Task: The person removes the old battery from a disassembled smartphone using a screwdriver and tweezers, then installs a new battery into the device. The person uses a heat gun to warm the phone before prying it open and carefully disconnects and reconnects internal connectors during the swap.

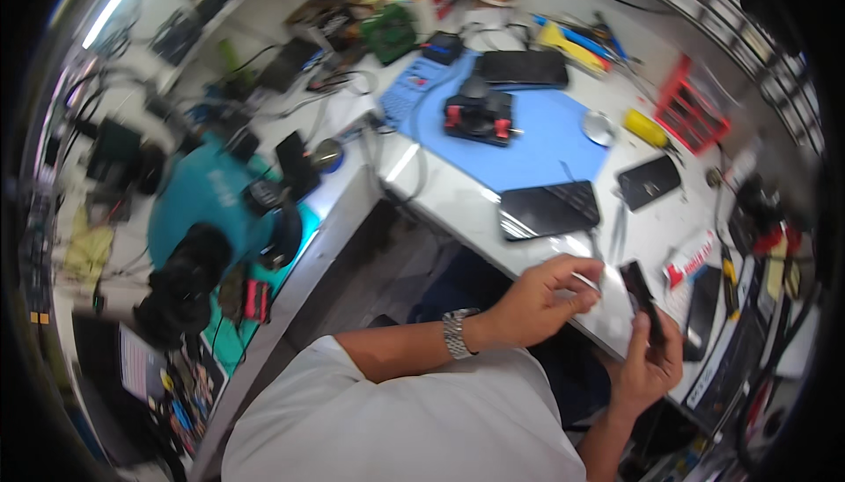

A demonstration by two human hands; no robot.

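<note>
My left hand (539, 299), a metal-band watch on its wrist, is closed in a pinch over the table's front edge. Between its thumb and fingers shows a small pale sliver (584, 281), too blurred to name. To the right, my right hand (647, 366) grips a narrow black phone-like piece (637, 283) tilted upward. The two hands are apart. Just beyond my left hand lies a black smartphone (550, 210), its glossy face up. A pair of tweezers (619, 228) lies near a smaller dark phone or back panel (650, 181).
A blue mat (550, 143) bears a black-and-red clamp holder (480, 116); another dark phone (523, 69) lies behind it. A red parts box (691, 108), yellow cylinder (645, 128) and white-red tube (689, 257) stand rightward. A teal microscope (198, 200) occupies the left bench.
</note>
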